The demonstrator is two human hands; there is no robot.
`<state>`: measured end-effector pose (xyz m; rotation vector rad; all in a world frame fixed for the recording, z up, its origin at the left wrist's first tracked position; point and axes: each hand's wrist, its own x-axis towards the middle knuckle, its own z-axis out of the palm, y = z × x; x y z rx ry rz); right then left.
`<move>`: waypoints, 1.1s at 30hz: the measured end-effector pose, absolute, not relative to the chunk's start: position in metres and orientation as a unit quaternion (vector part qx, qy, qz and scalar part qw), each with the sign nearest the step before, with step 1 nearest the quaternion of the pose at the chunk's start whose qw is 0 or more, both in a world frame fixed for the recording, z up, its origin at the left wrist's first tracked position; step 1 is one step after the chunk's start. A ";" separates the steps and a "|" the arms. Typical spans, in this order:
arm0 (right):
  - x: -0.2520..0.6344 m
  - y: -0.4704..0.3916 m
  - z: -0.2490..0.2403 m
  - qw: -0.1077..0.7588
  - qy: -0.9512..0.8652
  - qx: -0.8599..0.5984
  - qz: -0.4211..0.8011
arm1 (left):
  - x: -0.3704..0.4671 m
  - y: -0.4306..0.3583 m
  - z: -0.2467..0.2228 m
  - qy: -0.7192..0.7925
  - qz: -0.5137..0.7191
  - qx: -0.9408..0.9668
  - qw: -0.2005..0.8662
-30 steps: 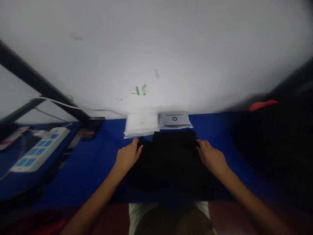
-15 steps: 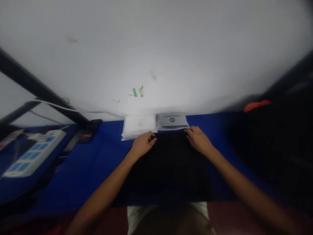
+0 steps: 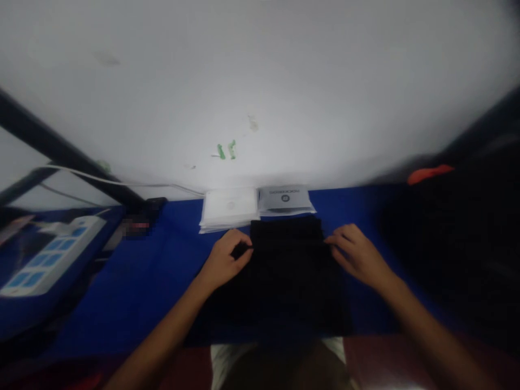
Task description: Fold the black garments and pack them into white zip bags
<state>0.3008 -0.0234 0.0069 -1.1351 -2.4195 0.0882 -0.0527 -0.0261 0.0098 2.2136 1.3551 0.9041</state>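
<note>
A piece of black cloth lies on the blue table in front of me, its far part folded into a narrow band. My left hand pinches the left edge of the cloth between thumb and fingers, just at the fold line. On the opposite edge, my right hand has its fingertips closed at the same fold. What kind of garment the cloth is, I cannot tell in this dim light. Just beyond it lie a stack of white packets and, to its right, a grey printed bag.
A power strip with blue sockets is at the left of the blue table. A white cable runs along the wall. A dark mass fills the right side, with an orange thing at its top.
Both hands have come back towards me from the cloth's far edge and moved slightly apart. A folded band now shows along the cloth's far part.
</note>
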 end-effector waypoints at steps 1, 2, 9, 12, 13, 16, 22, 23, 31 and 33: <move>0.304 -0.033 0.007 0.221 -0.886 -0.405 0.040 | -0.054 -0.035 0.012 0.470 0.309 0.804 0.192; 0.306 -0.041 0.007 0.206 -0.891 -0.402 0.050 | -0.055 -0.044 0.013 0.462 0.284 0.818 0.189; 0.300 -0.069 0.003 0.132 -0.896 -0.400 0.137 | -0.061 -0.084 0.005 0.464 0.169 0.852 0.173; 0.295 -0.066 0.007 0.142 -0.893 -0.399 0.153 | -0.074 -0.087 -0.002 0.501 0.229 0.826 0.115; 0.294 -0.064 0.008 0.148 -0.892 -0.397 0.158 | -0.082 -0.087 -0.005 0.532 0.255 0.803 0.087; 0.292 -0.060 0.010 0.153 -0.890 -0.397 0.161 | -0.108 -0.086 -0.015 0.662 0.280 0.695 0.027; 0.289 -0.054 0.011 0.154 -0.892 -0.403 0.134 | -0.139 -0.091 -0.029 0.757 0.228 0.573 0.215; 0.288 -0.053 0.011 0.160 -0.892 -0.402 0.132 | -0.140 -0.091 -0.029 0.744 0.247 0.575 0.231; 0.263 -0.040 0.028 0.191 -0.891 -0.393 0.123 | -0.113 -0.074 0.005 0.655 0.382 0.625 0.186; 0.248 -0.039 0.036 0.216 -0.879 -0.394 0.161 | -0.096 -0.068 0.019 0.613 0.412 0.650 0.178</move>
